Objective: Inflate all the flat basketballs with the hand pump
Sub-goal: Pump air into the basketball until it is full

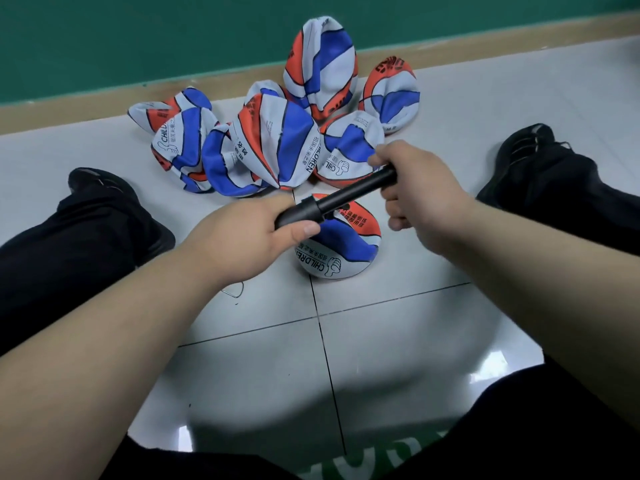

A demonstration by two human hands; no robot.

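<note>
Slim black plastic hand pump [339,199] hovering just above lone limp red-white-blue basketball [343,251]; left hand [242,237], right hand [412,188] each gripping one end. Likely light, stiff. Other flat basketballs [273,147] lying piled beyond lone ball.

Left hand [242,237], right hand [419,188] grip pump [346,197] over flat ball [346,252]; pile [270,147] behind.

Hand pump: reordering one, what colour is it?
The hand pump is plain black, seen best in the head view.
</note>
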